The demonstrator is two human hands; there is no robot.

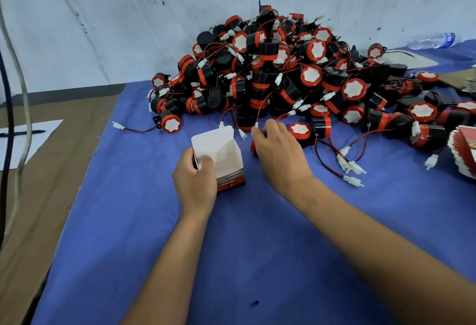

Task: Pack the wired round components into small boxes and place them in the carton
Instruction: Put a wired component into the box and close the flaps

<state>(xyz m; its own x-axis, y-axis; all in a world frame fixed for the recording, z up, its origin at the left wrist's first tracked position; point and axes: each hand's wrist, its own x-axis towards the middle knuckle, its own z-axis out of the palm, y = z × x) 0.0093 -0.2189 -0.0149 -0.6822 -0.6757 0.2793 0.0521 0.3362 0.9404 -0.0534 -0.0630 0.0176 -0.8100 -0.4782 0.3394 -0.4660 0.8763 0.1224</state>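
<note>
blue cloth [128,221], component pile [283,74] (wired), box [226,159]

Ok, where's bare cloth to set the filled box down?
Free: the blue cloth left of the small box, and the wide stretch between the forearms. Crowded: the component pile behind, and loose wires right of the right hand.

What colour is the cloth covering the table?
Blue cloth, best seen in the head view.

Boxing wired components on a blue cloth [154,221]

Left hand [195,179] grips an open small box [221,156]; right hand [277,153] covers a component [253,147] near the far pile [283,72].
</note>
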